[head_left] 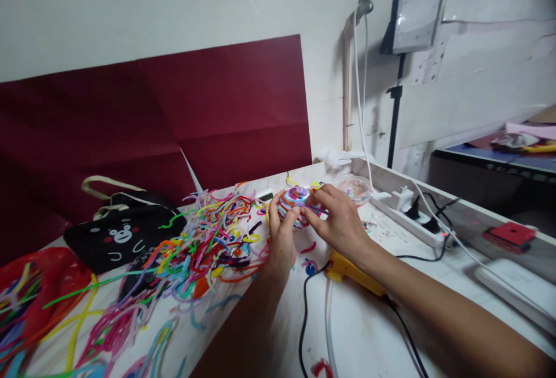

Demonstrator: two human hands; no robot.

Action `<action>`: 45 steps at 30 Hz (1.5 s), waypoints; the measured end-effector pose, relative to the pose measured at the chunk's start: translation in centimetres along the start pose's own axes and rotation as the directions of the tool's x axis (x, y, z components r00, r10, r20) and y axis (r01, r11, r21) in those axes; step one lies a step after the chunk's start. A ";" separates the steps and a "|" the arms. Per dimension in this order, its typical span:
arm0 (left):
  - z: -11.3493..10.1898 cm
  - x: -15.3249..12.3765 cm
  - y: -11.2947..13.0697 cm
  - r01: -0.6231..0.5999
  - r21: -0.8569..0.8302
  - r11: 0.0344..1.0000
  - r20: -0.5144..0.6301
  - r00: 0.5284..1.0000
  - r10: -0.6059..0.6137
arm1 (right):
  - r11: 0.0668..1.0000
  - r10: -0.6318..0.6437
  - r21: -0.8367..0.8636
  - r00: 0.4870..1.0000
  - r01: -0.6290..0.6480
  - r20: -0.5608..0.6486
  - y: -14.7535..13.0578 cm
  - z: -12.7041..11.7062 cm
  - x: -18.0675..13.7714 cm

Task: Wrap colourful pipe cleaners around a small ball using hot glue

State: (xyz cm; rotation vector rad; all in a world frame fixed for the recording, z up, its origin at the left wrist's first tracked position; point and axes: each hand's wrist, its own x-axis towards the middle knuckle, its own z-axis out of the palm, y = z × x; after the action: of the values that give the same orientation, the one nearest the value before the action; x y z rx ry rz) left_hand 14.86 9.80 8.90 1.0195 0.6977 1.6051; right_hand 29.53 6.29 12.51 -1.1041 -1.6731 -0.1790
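Note:
A round piece of coiled, multicoloured pipe cleaners point(292, 197) is held up between both hands, with white, blue, orange and purple rings showing. My left hand point(281, 236) grips its left and near side, thumb on the front. From the right, my right hand point(336, 213) pinches a dark purple pipe cleaner point(313, 209) against the piece with thumb and fingers. Part of the round piece is hidden behind the fingers. Below my right wrist lies a yellow glue gun point(347, 271) with a black cord. A blue bead-like bit point(310, 268) rests on the table beside it.
Left of my hands spreads a tangled heap of pipe cleaners point(217, 227). A black bag point(113, 239) and a red plastic bag point(65, 276) lie farther left. On the right are a clear dish point(354, 189), a power strip point(408, 221) with cords and a white box point(516, 285).

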 end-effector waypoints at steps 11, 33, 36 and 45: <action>0.7 -0.3 0.6 -0.023 0.012 1.000 -0.033 0.999 0.023 | 0.984 -0.146 -0.112 0.989 0.142 -0.028 -0.4 0.1 -0.4; -1.2 2.8 2.2 0.181 -0.190 0.965 -0.198 0.956 -0.218 | 0.947 -0.264 -0.161 0.958 0.279 0.110 -0.3 -9.4 -1.4; -1.6 3.0 2.9 0.284 -0.259 0.923 -0.190 0.922 -0.337 | 0.963 -0.072 -0.192 0.866 0.190 0.495 0.4 -9.9 -3.7; -3.6 1.5 3.8 0.371 -0.268 0.889 -0.173 0.889 -0.423 | 0.895 0.361 -0.438 0.446 0.080 0.819 0.7 -7.8 -8.2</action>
State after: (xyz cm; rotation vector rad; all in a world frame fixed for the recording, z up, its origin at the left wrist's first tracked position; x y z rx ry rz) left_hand 9.78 10.43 10.81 0.4848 0.7982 1.4046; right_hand 35.37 -2.65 8.73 -1.8855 -2.5420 0.2390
